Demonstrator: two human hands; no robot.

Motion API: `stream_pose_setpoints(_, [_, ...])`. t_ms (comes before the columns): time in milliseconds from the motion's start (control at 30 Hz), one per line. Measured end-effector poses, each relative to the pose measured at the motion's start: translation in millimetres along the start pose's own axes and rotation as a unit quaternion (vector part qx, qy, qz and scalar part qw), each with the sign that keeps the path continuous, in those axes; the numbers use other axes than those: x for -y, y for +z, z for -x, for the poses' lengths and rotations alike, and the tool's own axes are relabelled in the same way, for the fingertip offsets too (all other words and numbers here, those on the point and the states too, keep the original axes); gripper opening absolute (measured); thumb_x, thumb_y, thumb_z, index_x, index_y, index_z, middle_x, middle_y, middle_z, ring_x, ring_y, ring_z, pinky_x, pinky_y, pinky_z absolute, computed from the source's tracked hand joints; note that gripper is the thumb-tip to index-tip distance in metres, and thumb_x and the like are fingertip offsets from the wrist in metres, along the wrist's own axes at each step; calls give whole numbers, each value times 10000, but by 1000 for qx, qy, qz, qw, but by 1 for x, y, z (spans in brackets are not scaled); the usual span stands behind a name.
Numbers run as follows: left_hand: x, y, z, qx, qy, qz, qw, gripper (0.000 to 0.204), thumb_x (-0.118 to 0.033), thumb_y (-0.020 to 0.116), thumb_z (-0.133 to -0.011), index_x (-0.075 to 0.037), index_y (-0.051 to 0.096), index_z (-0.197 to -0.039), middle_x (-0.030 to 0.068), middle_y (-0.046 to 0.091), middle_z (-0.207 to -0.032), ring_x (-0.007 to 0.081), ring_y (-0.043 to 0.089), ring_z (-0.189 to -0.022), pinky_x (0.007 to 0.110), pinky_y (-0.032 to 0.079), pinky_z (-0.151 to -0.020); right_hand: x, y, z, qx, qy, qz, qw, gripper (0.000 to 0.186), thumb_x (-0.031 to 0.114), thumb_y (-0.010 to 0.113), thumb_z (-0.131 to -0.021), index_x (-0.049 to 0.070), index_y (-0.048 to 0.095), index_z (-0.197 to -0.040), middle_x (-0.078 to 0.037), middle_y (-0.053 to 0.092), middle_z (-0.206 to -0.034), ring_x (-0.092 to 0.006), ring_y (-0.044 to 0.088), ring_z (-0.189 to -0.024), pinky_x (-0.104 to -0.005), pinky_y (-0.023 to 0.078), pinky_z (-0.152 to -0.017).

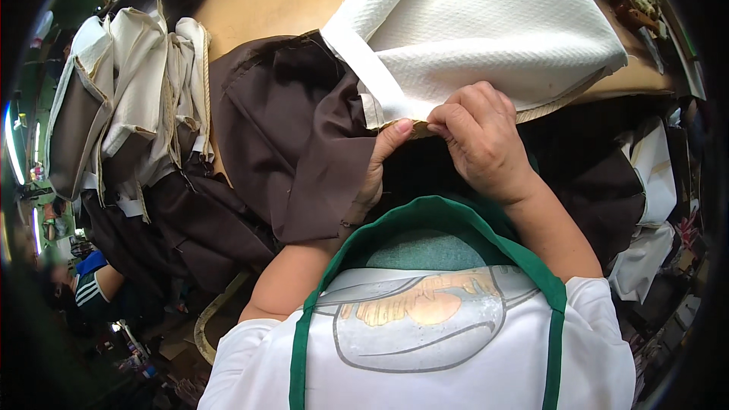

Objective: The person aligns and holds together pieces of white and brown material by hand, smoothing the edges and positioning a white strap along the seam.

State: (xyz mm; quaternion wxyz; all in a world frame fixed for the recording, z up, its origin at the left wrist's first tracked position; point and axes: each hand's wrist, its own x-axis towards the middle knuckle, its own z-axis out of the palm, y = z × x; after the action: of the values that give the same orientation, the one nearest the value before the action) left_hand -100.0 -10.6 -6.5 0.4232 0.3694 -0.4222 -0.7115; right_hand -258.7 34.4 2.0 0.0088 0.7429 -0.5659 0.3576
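Since the white cloth (501, 23) looks soft and floppy, I'd grab its 7 o'clock edge (420, 129), where left hand (375, 168) and right hand (482, 137) both have a pinch grip.

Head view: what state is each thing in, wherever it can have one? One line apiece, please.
White textured fabric: partly folded over, near edge held
Dark brown fabric: rumpled, in loose folds
Left hand: thumb at the white fabric's edge, other fingers mostly hidden
Right hand: fingers curled, pinching that edge
Cream-and-brown pieces: bunched together
Green apron: worn over a white shirt
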Motion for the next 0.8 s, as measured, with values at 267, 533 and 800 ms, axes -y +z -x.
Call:
stream_pose_setpoints(267, [6, -11, 3, -65, -27, 89, 993, 461, 66, 658, -712, 4, 506, -1142, 56, 586, -1012, 144, 544, -939, 258, 443, -839, 2, 2, 5, -8, 6, -4, 1000, 67, 111, 598, -734, 122, 539, -763, -20, 474, -748, -199, 503, -755, -344, 378, -737])
stream_pose_setpoints(533, [-19, -15, 3, -13, 115, -133, 984, 417, -44, 672, -766, 9, 506, -1145, 66, 592, -1016, 129, 543, -925, 253, 424, -850, -1, -13, 7, 15, 40, -30, 999, 111, 144, 623, -751, 112, 557, -835, -25, 500, -823, -217, 501, -818, -353, 381, -735])
stream_pose_setpoints(800, [-40, -6, 3, 70, 132, -333, 931, 542, -54, 705, -725, 17, 431, -1187, 70, 589, -983, 128, 548, -891, 254, 441, -811, 4, 0, -4, 22, -1, -49, 999, 104, 97, 635, -707, 108, 585, -798, -10, 490, -805, -206, 489, -807, -349, 381, -734])
